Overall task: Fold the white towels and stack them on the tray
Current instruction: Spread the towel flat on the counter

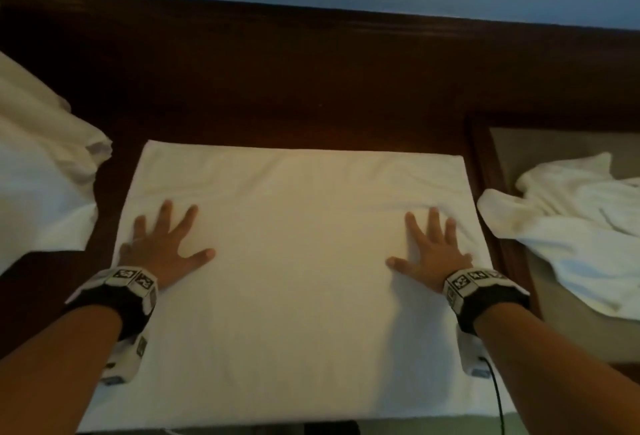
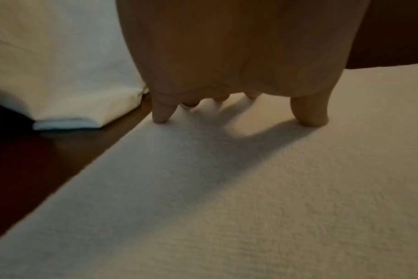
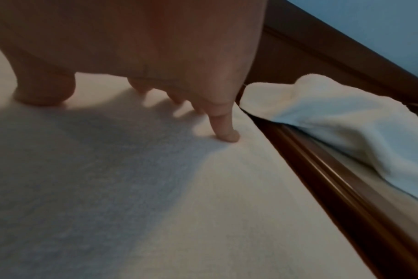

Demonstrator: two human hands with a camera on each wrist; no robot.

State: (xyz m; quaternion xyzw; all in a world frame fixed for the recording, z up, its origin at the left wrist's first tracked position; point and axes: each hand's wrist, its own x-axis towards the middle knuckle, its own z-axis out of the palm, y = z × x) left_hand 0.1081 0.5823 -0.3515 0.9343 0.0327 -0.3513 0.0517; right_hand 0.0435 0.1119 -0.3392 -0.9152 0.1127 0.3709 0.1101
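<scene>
Towel (image 1: pixel 294 261) lies spread on the counter (image 1: pixel 277 88), left hand (image 1: pixel 162 247) and right hand (image 1: pixel 433 251) pressing flat, fingers splayed, likely smoothing it for folding

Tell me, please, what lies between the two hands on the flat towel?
Nothing: between the left hand and the right hand only bare flat towel shows in the head view.

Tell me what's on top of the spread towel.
Both hands lie flat on the towel, fingers spread: left hand, right hand. Nothing else rests on it. The table beneath is covered.
</scene>
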